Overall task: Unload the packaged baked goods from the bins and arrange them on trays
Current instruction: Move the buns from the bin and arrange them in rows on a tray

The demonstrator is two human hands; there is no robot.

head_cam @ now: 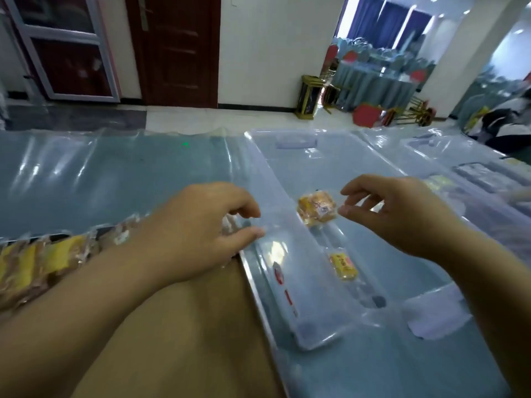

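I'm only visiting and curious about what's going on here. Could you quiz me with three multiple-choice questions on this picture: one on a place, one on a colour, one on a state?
1. Where does the loose pack lie? A in the clear bin; B on the floor; C on a chair.
2. Its colour? A green; B yellow; C purple.
3. The right hand? A lies flat and open; B makes an empty fist; C pinches a pack.

Answers:
1 A: it rests on the bin's bottom.
2 B: its wrapper shows yellow.
3 C: thumb and finger nip the wrapper's edge.
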